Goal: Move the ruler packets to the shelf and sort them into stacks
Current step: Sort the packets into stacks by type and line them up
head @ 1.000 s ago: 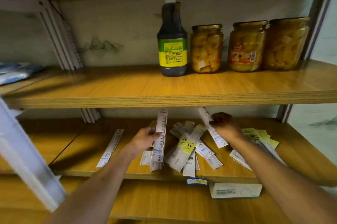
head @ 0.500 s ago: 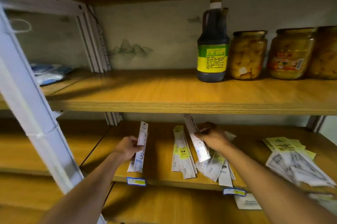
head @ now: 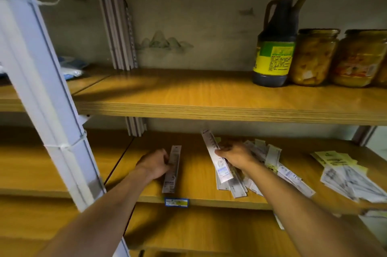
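Note:
On the middle wooden shelf [head: 199, 194], my left hand [head: 154, 164] grips the left edge of a white ruler packet [head: 172, 170] lying lengthwise on the board. My right hand [head: 236, 155] holds another long ruler packet [head: 215, 156] tilted up over a loose stack of packets [head: 234, 185]. More packets fan out behind and right of that hand [head: 272, 158]. A separate heap with yellow-labelled packets [head: 345, 175] lies at the shelf's right end.
A white metal shelf upright [head: 41, 89] crosses the left foreground. The upper shelf [head: 188, 106] carries a dark sauce bottle [head: 274, 47] and jars of preserved fruit [head: 314, 58] at the right, blue-white bags [head: 71, 69] at the left. A price tag [head: 177, 202] sits on the shelf edge.
The view has swung left. My left hand lowered its packet flat onto the shelf's left part. My right hand still holds its raised packet over the middle stack.

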A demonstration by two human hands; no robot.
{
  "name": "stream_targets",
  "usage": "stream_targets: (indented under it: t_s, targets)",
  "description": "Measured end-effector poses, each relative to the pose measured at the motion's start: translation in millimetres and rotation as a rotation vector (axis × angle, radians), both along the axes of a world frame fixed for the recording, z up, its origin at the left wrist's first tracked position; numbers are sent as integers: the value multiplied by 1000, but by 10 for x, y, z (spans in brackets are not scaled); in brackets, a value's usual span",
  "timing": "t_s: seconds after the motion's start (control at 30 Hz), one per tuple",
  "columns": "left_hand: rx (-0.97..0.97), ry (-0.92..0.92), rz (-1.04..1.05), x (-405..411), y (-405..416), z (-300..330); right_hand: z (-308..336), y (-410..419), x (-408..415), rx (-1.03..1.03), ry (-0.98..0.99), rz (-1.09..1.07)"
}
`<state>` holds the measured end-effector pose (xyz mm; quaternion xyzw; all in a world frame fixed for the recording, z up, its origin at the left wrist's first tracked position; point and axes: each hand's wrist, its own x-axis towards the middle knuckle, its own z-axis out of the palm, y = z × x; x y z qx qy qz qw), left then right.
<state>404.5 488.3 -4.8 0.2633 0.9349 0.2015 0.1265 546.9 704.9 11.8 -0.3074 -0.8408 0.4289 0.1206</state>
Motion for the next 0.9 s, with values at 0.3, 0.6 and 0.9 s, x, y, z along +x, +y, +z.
stream_targets:
  t_s: [0.3,0.6,0.9]
  targets:
    - [-155,158,-105,-211,-402,104,-243,-859,-547,-260,23,73]
    - [-109,225,-114,-246,-622,16,-309,-1128,-607,283,-244,94]
    - [-27,171,-176,-99,18,109,-84,-415,-151,456,-283,170]
